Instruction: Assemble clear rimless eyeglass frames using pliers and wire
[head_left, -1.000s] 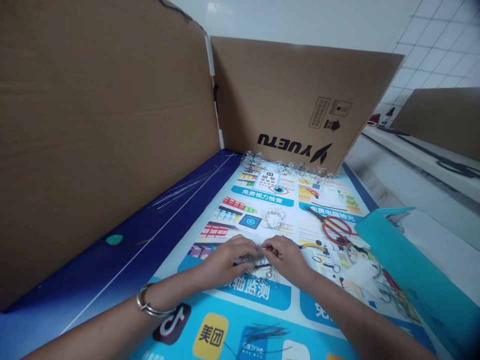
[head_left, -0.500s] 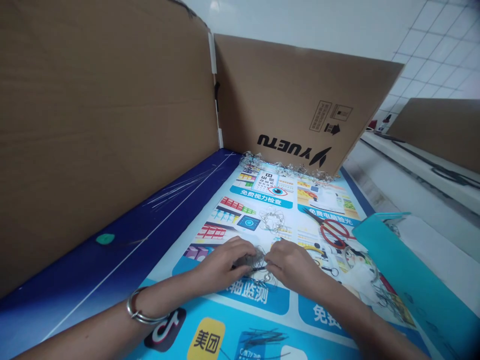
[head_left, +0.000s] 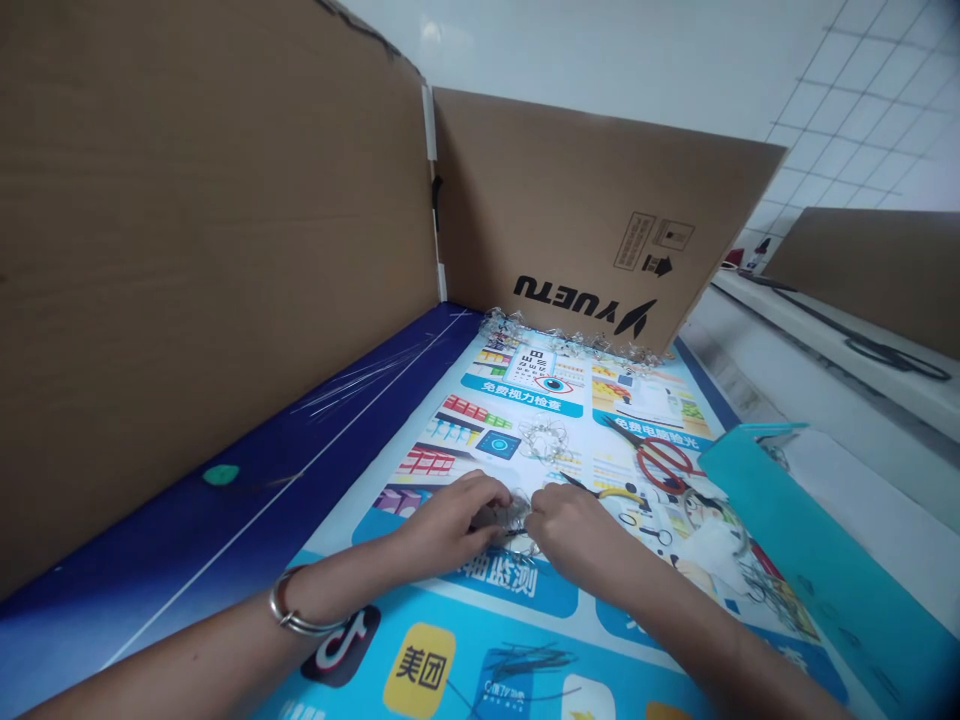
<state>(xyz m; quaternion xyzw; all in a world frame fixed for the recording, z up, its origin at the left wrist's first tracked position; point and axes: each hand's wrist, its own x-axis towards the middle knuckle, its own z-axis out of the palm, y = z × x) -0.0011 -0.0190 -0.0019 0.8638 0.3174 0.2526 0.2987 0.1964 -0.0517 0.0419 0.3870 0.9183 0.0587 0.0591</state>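
Observation:
My left hand (head_left: 456,520) curls round a small piece of thin silvery wire with clear bits (head_left: 517,513), fingers bent over it and thumb beneath. From the other side my right hand (head_left: 568,528) is closed at the edge of the same wire piece, fingertips bunched together. A short dark strand shows between the two hands; the exact pinch is hidden behind the right fingers. Just beyond the hands, a similar wire ring (head_left: 545,438) lies on the printed sheet (head_left: 465,545).
Red-handled scissors (head_left: 664,465) and a yellow-handled pointed tool (head_left: 619,493) lie right of centre. White tissue (head_left: 709,555) and loose wires sit near a teal box (head_left: 817,560). Several wire pieces line the rear cardboard panel (head_left: 600,200). Dark wire lengths (head_left: 529,660) lie in front.
My right hand has turned slightly and its fingers have closed in more. More of the yellow-handled tool shows behind it. The left hand keeps its hold; the view has shifted a little.

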